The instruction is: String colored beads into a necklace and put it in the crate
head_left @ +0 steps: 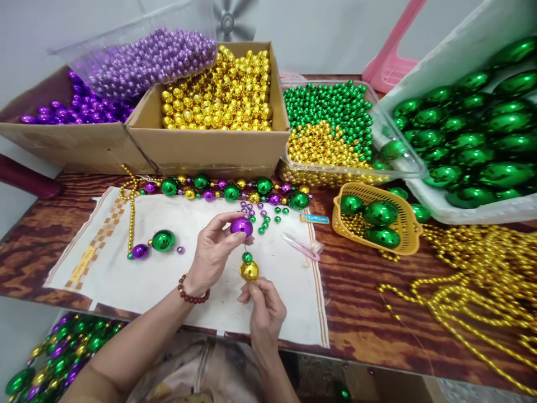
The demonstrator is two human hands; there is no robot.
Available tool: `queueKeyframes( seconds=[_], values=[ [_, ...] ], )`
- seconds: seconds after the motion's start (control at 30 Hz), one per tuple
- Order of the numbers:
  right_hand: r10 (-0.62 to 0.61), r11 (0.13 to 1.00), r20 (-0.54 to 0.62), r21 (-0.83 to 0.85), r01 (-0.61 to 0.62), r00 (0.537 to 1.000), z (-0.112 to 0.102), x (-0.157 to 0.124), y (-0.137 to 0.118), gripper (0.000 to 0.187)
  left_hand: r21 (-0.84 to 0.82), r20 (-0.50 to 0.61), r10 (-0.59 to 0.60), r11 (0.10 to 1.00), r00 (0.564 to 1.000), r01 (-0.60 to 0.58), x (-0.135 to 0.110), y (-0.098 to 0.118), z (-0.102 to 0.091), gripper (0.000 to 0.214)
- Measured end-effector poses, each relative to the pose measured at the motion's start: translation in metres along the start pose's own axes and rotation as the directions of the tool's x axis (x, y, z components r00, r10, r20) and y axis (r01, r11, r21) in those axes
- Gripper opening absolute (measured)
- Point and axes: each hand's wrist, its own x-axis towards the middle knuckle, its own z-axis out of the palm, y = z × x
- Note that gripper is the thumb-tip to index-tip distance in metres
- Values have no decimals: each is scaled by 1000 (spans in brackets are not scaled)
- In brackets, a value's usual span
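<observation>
My left hand pinches a shiny purple bead above a white cloth. My right hand is closed round a thin thread just below a gold bead, with a small green bead strung above it. The three beads hang in a line between the two hands. A partly strung chain lies on the cloth at the left, ending in a green ball and a purple bead. A row of mixed green, purple and gold beads lies along the cloth's far edge.
Cardboard boxes hold purple beads and gold beads. A clear tray holds green and gold beads. A yellow basket and white bin hold large green balls. Gold bead strings lie at right. Pink tweezers lie nearby.
</observation>
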Motion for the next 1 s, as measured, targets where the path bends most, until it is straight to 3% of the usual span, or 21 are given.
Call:
queueKeyframes(
  seconds=[0.17,0.53,0.83,1.0],
  values=[
    [8,1000,-14,7,-8,1000,3,1,-4,19,-6,-12,-14,1000,1000,14,4,0,-3,28],
    [28,999,-6,-23,-28,1000,-4,16,-3,22,119,146,48,991,988,-65,-7,2,-5,29],
    [-60,997,61,-39,63,996,-6,10,2,22,204,121,123,968,985,-146,-2,4,-2,30],
    [-47,998,9,-35,48,999,-2,10,0,23,210,92,164,961,982,-180,-5,5,0,28]
  ],
)
